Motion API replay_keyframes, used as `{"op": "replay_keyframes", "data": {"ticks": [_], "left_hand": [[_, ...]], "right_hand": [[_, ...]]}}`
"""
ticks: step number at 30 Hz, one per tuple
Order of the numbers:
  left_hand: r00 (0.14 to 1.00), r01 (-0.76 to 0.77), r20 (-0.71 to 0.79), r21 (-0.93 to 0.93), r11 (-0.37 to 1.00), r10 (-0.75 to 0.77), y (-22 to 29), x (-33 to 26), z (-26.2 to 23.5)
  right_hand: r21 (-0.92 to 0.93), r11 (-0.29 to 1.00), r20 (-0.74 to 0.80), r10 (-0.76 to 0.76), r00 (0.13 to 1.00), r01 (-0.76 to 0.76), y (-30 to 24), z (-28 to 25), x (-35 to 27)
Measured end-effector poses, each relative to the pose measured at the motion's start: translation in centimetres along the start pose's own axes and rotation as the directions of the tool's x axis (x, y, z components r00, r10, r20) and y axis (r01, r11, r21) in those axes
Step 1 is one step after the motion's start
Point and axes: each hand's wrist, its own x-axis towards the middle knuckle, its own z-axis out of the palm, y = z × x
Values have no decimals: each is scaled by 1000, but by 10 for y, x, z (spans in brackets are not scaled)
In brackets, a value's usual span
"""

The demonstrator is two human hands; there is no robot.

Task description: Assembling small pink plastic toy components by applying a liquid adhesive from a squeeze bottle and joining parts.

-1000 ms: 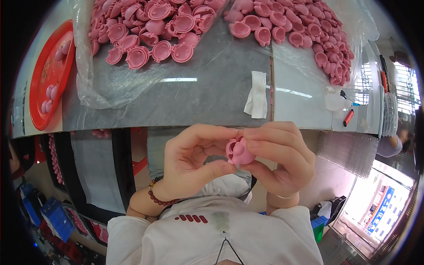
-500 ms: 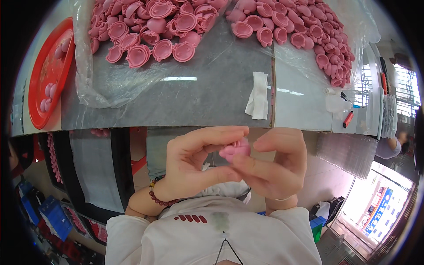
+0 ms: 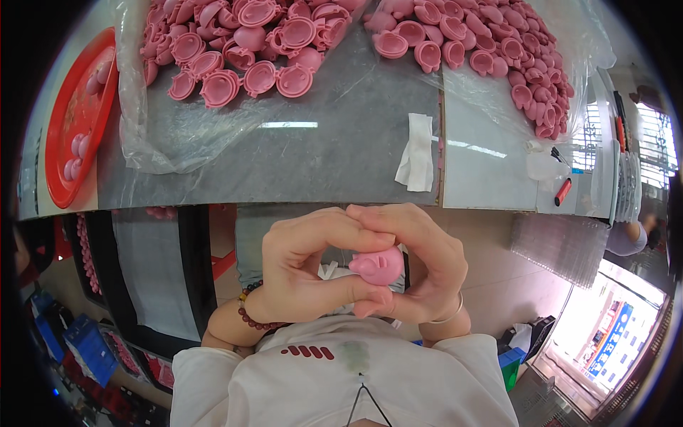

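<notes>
A small round pink plastic piece (image 3: 382, 266), shaped somewhat like an animal's head with a snout and ears, sits between my two hands in front of my chest. My left hand (image 3: 295, 263) curves around it from the left, with fingertips above and thumb below. From the other side my right hand (image 3: 435, 267) closes on it too, its index finger over the top and its thumb underneath. The fingertips of both hands meet or overlap around the piece. Beyond my hands lies the front edge of a grey table (image 3: 242, 188).
Hollow pink shells (image 3: 260, 78) lie heaped on clear plastic at the far left, smaller pink parts (image 3: 533, 78) at the far right. A red tray (image 3: 60, 160) holds several pink balls. A white cloth strip (image 3: 416, 153) and a red marker (image 3: 563, 192) lie on the table.
My right hand has moved left and closed around the pink piece together with my left. The piece has turned and sits slightly lower, showing more of its rounded side.
</notes>
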Motion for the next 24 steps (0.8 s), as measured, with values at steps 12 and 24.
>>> {"op": "replay_keyframes", "data": {"ticks": [12,24], "left_hand": [[997,54,60,12,998,-55,-2,4,-2],[938,343,209,-682,646,-277,-2,1,-2]], "right_hand": [[7,998,-64,-54,997,55,4,2,-1],[-721,674,-683,-652,328,-162,30,-105,-20]]}}
